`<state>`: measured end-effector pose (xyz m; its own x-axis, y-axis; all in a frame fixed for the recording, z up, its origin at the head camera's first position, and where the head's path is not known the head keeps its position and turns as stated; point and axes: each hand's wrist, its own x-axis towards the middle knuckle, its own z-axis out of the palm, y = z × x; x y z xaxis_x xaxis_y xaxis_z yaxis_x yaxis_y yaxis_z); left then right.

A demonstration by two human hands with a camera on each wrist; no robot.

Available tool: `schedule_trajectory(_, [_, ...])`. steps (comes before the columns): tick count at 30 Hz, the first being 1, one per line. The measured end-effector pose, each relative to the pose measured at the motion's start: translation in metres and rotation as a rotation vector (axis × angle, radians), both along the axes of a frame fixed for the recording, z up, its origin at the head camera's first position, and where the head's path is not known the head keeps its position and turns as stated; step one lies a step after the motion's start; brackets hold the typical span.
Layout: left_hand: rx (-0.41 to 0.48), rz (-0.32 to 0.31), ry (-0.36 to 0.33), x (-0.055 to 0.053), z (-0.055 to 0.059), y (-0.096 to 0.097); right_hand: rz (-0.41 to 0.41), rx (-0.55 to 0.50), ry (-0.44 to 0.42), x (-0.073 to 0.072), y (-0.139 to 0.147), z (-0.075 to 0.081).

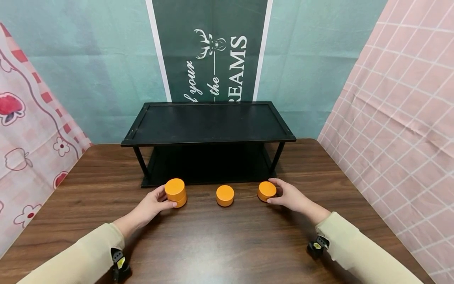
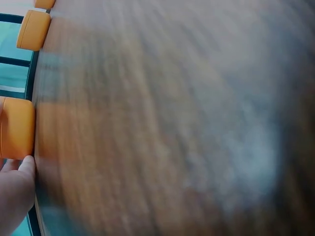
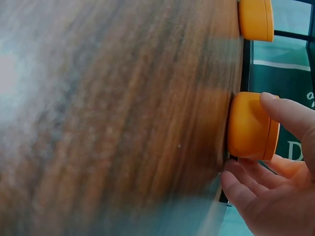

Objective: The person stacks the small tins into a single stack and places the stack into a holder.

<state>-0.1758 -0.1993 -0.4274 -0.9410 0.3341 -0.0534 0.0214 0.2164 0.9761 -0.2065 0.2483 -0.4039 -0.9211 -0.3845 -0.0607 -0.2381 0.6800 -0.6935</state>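
Round orange lidded tins stand in a row on the wooden table. At the left, one orange tin (image 1: 175, 188) sits atop another orange tin (image 1: 182, 202), slightly offset. My left hand (image 1: 152, 204) grips this stack from its left side, thumb at the front and fingers behind. In the left wrist view, fingertips (image 2: 27, 166) meet the lower tin low down near the tabletop. A single tin (image 1: 225, 195) stands between the hands, untouched. On the right, my right hand (image 1: 290, 196) holds another tin (image 3: 250, 125) between thumb and fingers, its lid seam showing in the right wrist view.
Behind the tins stands a black two-tier rack (image 1: 209, 123) with thin posts, its lower shelf close behind the row. The brown wooden table (image 1: 213, 244) reaches toward me. Patterned cloths hang at the left and right, and a teal backdrop (image 1: 312, 59) hangs behind.
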Motion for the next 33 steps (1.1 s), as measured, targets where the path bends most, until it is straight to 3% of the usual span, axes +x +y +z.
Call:
schedule_trajectory(19, [0.014, 0.013, -0.013, -0.0001, -0.0053, -0.001, -0.074, -0.008, 0.061, 0.0028, -0.0022, 0.001])
schedule_trajectory(33, [0.01, 0.007, -0.009, 0.0011, -0.004, -0.0006, -0.096, -0.117, 0.132, 0.0038, -0.0023, 0.005])
